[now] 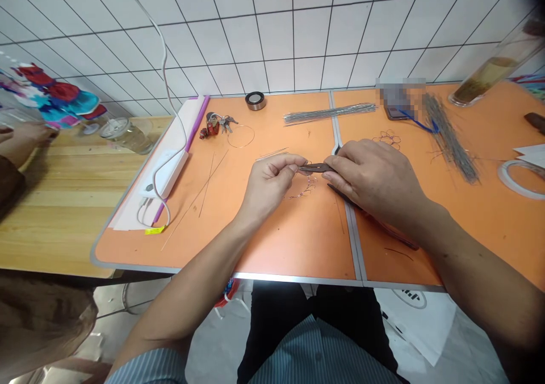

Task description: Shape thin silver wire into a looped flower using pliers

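Note:
My right hand (377,174) is closed around a pair of pliers (314,168), whose dark jaws point left and whose reddish handle runs out below the palm. The thumb and forefinger of my left hand (270,184) pinch together right at the tip of the jaws. A thin wire bent into small loops (307,191) hangs from there, just over the orange table; the part between my fingers is hidden. Beyond my right hand lies another flower-shaped piece of looped wire (388,138).
Behind my hands lie a bundle of straight wires (330,113), a tied wire bundle (451,137) and a tape roll (255,100). Keys (223,123) and a white power strip (164,174) are leftward. A tilted-looking glass of tea (481,80) stands far right. Another person's arm (23,142) shows at left.

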The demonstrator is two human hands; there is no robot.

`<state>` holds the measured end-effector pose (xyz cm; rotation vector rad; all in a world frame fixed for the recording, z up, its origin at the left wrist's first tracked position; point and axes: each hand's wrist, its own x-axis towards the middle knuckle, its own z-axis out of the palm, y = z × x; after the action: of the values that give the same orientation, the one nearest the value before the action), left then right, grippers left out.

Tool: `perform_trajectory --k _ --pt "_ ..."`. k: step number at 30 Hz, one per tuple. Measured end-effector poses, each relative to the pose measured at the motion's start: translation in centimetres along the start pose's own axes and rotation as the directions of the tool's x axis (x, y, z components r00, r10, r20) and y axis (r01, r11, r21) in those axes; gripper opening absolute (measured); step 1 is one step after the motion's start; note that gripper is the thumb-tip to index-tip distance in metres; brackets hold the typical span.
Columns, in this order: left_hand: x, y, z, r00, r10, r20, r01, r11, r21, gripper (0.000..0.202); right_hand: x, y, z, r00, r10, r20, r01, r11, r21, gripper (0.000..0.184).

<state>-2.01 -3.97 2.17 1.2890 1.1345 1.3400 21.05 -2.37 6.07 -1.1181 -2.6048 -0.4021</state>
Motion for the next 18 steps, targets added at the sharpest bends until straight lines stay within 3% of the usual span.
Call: perform_trajectory --k 18 --pt "0.04 -0.11 0.03 1.0 0.003 0.003 -0.003 1.0 0.006 0.016 -0.02 -0.18 -0.24 0.999 -0.003 0.032 0.003 1.0 -0.003 0.043"
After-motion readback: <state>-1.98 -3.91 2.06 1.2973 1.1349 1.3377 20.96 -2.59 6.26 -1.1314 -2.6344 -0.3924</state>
